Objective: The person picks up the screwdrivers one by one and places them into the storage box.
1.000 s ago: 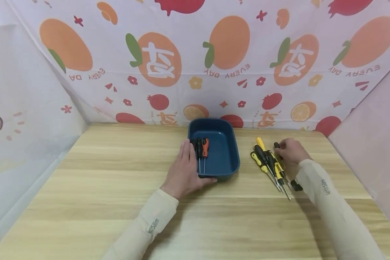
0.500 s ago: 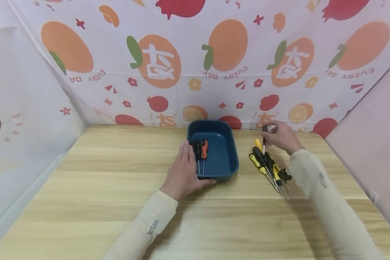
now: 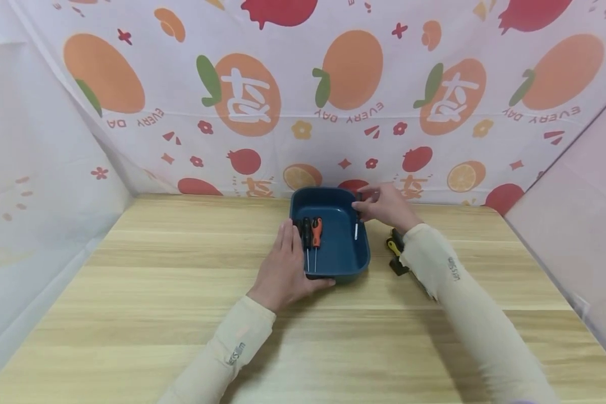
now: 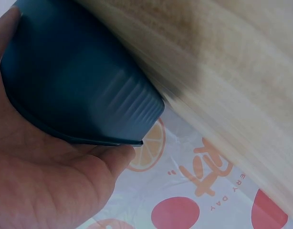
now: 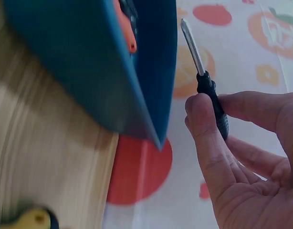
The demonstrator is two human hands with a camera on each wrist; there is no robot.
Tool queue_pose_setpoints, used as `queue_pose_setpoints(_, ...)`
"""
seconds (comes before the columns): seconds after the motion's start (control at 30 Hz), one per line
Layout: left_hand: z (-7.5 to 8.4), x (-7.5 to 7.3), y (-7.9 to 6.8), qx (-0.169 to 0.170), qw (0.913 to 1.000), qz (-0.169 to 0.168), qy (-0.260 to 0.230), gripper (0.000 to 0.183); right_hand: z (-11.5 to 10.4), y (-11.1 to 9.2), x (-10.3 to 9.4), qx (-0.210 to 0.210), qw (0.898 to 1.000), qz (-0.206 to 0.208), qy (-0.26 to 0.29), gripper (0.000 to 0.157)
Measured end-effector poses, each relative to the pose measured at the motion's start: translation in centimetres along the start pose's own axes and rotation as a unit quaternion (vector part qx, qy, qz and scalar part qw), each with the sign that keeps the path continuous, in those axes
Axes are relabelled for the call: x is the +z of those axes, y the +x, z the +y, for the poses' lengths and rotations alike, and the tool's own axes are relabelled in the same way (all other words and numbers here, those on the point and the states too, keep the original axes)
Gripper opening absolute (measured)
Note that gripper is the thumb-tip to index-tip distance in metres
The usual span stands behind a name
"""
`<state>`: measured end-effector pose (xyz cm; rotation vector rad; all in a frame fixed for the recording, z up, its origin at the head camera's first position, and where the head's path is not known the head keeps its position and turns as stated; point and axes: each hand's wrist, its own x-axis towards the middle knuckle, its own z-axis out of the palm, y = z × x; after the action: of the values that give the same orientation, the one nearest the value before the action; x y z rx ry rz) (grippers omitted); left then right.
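A dark blue plastic bin (image 3: 339, 241) stands on the wooden table against the back cloth. My left hand (image 3: 280, 269) rests at its near left corner, fingers straight along the side and thumb along the front wall. Inside lie an orange-handled screwdriver (image 3: 316, 231) and black-handled ones (image 3: 307, 231), partly hidden by the left fingers. With thumb and fingertips my right hand (image 3: 388, 206) pinches a small screwdriver (image 5: 212, 93) by its black handle, over the bin's far right rim. Its bare metal shaft (image 3: 356, 231) points down into the bin.
Right of the bin lies a pile of yellow and black screwdrivers (image 3: 394, 247), mostly covered by my right sleeve (image 3: 439, 269). A fruit-print cloth (image 3: 303, 151) hangs right behind the table's back edge. A pale side wall (image 3: 586, 185) stands at the right.
My right hand has lifted the small black screwdriver from beside the pile and carried it left to the bin. The left hand and bin stay in place.
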<state>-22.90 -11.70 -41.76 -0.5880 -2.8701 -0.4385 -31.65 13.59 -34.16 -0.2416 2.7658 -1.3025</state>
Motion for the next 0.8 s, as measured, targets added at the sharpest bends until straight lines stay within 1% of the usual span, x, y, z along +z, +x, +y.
queue_pose_setpoints(0.13, -0.1, 0.0, 0.1, -0.001, 1.0, -0.002, -0.002, 0.136, -0.7, 1.0, 2.0, -0.009, 1.0, -0.009, -0.001, 0.047)
queue_pose_setpoints(0.23, -0.1, 0.0, 0.1, 0.003, 1.0, -0.002, 0.001, 0.135, -0.9, 1.6, 3.2, 0.0, 1.0, -0.015, 0.005, 0.044)
queue_pose_setpoints(0.3, -0.1, -0.1, 0.2, 0.003, 1.0, -0.004, 0.006, 0.135, -1.1, 1.7, 3.8, 0.012, 1.0, -0.017, -0.006, 0.043)
queue_pose_setpoints(0.5, -0.2, -0.2, 0.4, 0.004, 0.9999, -0.001, 0.013, 0.134, -1.4, 2.2, 4.7, 0.04, 0.997, -0.038, -0.048, 0.042)
queue_pose_setpoints(0.67, -0.5, -0.2, 0.5, 0.007, 0.9998, 0.0, 0.018, 0.133, -1.0, 2.7, 5.3, 0.048, 0.995, -0.058, -0.067, 0.038)
queue_pose_setpoints(0.8, -0.7, -0.1, 0.5, 0.01, 0.9996, -0.001, 0.026, 0.133, -1.1, 2.8, 5.9, 0.05, 0.993, -0.07, -0.079, 0.039)
